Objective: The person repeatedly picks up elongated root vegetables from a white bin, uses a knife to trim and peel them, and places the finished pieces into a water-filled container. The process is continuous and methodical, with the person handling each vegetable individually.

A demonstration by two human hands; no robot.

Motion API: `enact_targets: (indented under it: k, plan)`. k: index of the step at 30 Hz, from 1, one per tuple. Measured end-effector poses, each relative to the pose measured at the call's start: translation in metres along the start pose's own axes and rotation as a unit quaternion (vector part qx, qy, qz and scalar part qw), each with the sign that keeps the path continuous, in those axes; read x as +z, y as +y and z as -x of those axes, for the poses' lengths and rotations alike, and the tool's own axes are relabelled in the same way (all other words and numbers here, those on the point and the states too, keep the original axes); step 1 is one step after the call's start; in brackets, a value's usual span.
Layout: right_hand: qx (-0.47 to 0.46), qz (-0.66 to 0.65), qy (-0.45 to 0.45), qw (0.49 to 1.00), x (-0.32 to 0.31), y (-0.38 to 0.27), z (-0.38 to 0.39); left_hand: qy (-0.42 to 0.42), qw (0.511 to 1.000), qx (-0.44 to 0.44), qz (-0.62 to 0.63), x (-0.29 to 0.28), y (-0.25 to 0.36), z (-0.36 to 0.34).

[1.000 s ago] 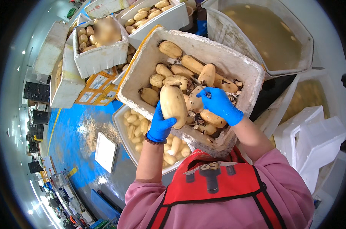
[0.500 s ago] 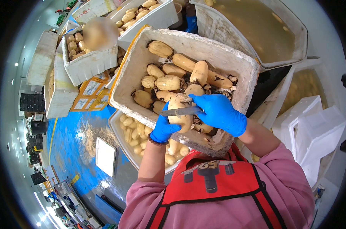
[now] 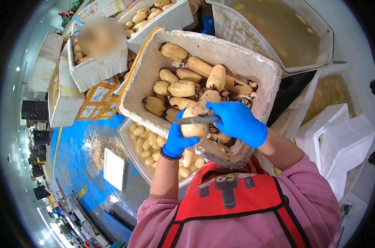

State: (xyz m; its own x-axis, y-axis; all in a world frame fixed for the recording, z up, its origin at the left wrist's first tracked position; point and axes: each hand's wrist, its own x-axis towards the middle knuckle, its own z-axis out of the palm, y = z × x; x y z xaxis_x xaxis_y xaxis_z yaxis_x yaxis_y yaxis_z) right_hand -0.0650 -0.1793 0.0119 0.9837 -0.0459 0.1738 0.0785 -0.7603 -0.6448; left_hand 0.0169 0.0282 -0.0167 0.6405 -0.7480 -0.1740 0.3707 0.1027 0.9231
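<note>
Over the near edge of a white foam box (image 3: 140,84), my left hand (image 3: 176,140) in a blue glove grips a pale lotus root piece (image 3: 192,132) from its left side. My right hand (image 3: 237,122), also gloved in blue, is closed on a knife (image 3: 193,120), whose flat blade lies across that piece's upper part. Several other lotus root pieces (image 3: 181,89) with dark, ragged ends lie in the box, with small trimmings among them.
Below the box, a white tub (image 3: 127,151) holds pale peeled roots. More foam boxes (image 3: 100,72) stand upper left, tubs of murky water (image 3: 278,29) upper right, and nested foam boxes (image 3: 338,149) at right. A white lid (image 3: 114,167) lies on the blue floor (image 3: 92,186).
One second ago the root was upright, higher and uncrossed by any blade. My right hand has moved down and turned, bringing the knife blade into view across it. Little differs since half a second ago.
</note>
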Motion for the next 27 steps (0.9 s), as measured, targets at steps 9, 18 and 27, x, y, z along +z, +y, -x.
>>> enact_targets:
  k: [9, 18, 27]
  plan:
    - [0.299, -0.331, 0.082, 0.891, 0.029, 0.111, 0.012, 0.010, 0.998, 0.050, 0.033, -0.002, 0.004, 0.000]
    - [0.399, -0.760, 0.006, 0.513, 0.035, 0.045, 0.018, -0.058, 0.994, 0.088, 0.042, 0.044, 0.001, -0.036]
    - [0.209, -0.402, 0.199, 0.869, 0.002, 0.058, 0.016, 0.082, 0.989, 0.045, -0.111, 0.039, -0.021, -0.021]
